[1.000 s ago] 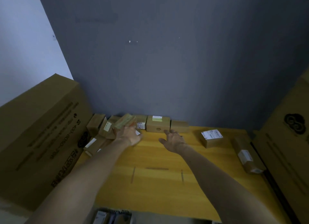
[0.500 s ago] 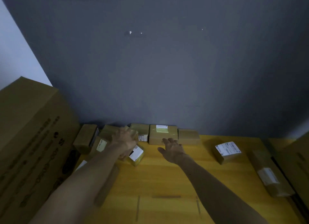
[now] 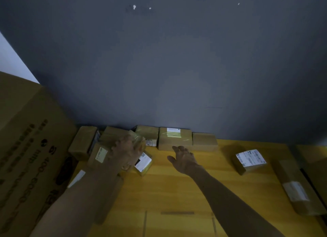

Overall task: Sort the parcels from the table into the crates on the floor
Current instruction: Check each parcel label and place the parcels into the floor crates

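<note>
The picking step is judged to be in hand: parcels are being taken from the yellow table (image 3: 177,192), and no crate is seen in this view. The left hand (image 3: 127,153) is curled over a small labelled parcel (image 3: 143,163) at the left of the table, just near of the heap stacked against the far wall. That parcel is tilted, its white label turned to the near side, though the exact hold is blurred. The right hand (image 3: 184,159) is spread flat with nothing in it, its fingertips just short of a taped parcel (image 3: 174,139) set against the wall between two neighbours. A square labelled parcel (image 3: 250,159) and a long parcel (image 3: 299,189) are left well apart at the right, and a large carton (image 3: 26,157) is stood at the left. Next, the taped parcel probably has to be drawn nearer, clear of its neighbours, before it can be gripped and lifted. Both parcels are then to be carried down to the crates.
</note>
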